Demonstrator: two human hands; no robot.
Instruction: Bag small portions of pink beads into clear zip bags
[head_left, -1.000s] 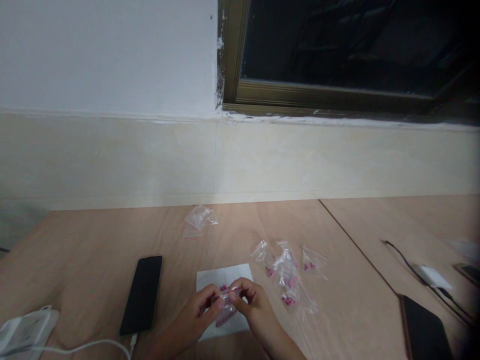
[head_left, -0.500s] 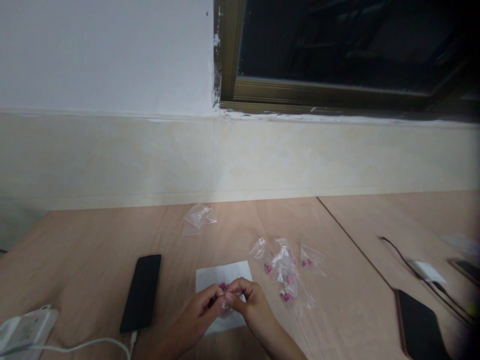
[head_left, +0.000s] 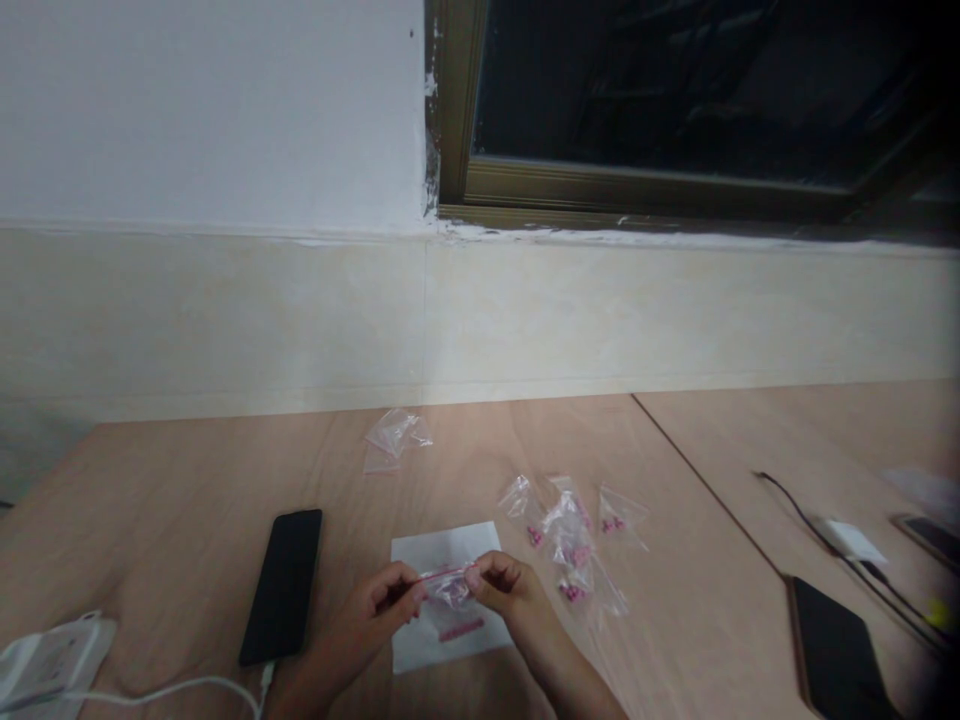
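Note:
Between my hands a small clear zip bag (head_left: pixel 451 588) is stretched by its red-edged top over a white sheet of paper (head_left: pixel 420 655). My left hand (head_left: pixel 390 603) pinches one end of that edge, and my right hand (head_left: pixel 504 588) pinches the other. Pink beads (head_left: pixel 460 630) form a short row on the paper just below the bag. Whether beads are inside the held bag is too blurred to tell. Right of my hands lie several clear bags (head_left: pixel 570 530) with pink beads in them.
Flat clear bags (head_left: pixel 396 436) lie near the wall. A black phone (head_left: pixel 282 585) with a white cable is at left, beside a white power strip (head_left: pixel 56 660). Another dark phone (head_left: pixel 840 650), a white charger (head_left: pixel 853 541) and black cable are at right.
My hands were close together over a bunched bag with pink beads. They have now moved apart, the bag's red edge is pulled straight, and a row of beads shows on the paper.

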